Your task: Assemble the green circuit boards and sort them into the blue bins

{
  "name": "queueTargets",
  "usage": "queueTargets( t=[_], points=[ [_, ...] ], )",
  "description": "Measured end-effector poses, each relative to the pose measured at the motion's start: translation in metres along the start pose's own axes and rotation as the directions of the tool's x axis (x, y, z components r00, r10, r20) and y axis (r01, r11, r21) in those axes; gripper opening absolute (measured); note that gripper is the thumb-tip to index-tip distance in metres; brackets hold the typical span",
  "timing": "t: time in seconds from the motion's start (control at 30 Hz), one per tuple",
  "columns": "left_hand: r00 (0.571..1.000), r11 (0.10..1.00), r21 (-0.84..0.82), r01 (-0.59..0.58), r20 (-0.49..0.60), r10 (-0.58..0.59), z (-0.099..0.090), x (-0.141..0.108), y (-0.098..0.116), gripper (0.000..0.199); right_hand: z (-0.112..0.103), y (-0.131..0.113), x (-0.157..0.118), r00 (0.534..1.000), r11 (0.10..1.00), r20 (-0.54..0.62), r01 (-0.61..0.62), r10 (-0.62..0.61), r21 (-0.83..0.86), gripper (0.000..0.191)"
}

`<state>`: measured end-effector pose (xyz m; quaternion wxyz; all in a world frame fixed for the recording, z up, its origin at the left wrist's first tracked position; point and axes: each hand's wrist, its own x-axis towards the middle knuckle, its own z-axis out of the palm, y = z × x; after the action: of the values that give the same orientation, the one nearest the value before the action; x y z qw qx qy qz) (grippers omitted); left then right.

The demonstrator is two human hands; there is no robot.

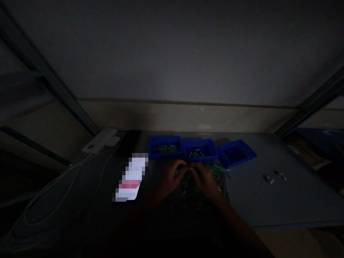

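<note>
In the dim head view, my left hand [172, 175] and my right hand [203, 178] meet fingertip to fingertip over the table. Both hands are closed in a pinch; whatever lies between the fingertips is too small and dark to make out. Beneath and beside my right hand spreads a pile of green and dark thin pieces [224, 179]. Just beyond the hands, a middle blue bin [201, 158] holds several small metallic pieces [195, 153]. The left blue bin [165, 155] has greenish pieces inside. A right blue bin [238, 163] stands at an angle, its inside dark.
A lit phone [133, 175], partly pixelated, lies left of my hands. Behind it are a dark object [127, 143] and a white power strip [100, 141] with cables [57, 179]. Two small pale items [268, 179] rest at the right on the grey table [290, 200].
</note>
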<state>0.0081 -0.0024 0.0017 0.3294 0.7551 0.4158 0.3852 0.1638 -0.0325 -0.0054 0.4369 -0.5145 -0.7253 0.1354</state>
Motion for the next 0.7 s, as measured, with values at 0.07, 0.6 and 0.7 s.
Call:
queueTargets(
  t=[0.07, 0.6, 0.7],
  points=[
    [0.999, 0.999, -0.023, -0.038, -0.019, 0.038, 0.002, -0.002, 0.000, 0.021, -0.001, 0.000, 0.001, 0.999, 0.999, -0.023, -0.041, 0.041, 0.008, 0.018],
    [0.994, 0.995, 0.021, -0.102, 0.052, 0.101, 0.000, -0.003, 0.002, 0.011, -0.015, -0.002, 0.005, 0.970, 0.961, 0.142, -0.221, 0.199, 0.163, 0.030],
    [0.992, 0.995, 0.016, -0.096, 0.086, 0.095, 0.000, -0.003, 0.002, 0.012, -0.014, -0.001, 0.005, 0.967, 0.960, 0.142, -0.232, 0.210, 0.156, 0.032]
  ],
)
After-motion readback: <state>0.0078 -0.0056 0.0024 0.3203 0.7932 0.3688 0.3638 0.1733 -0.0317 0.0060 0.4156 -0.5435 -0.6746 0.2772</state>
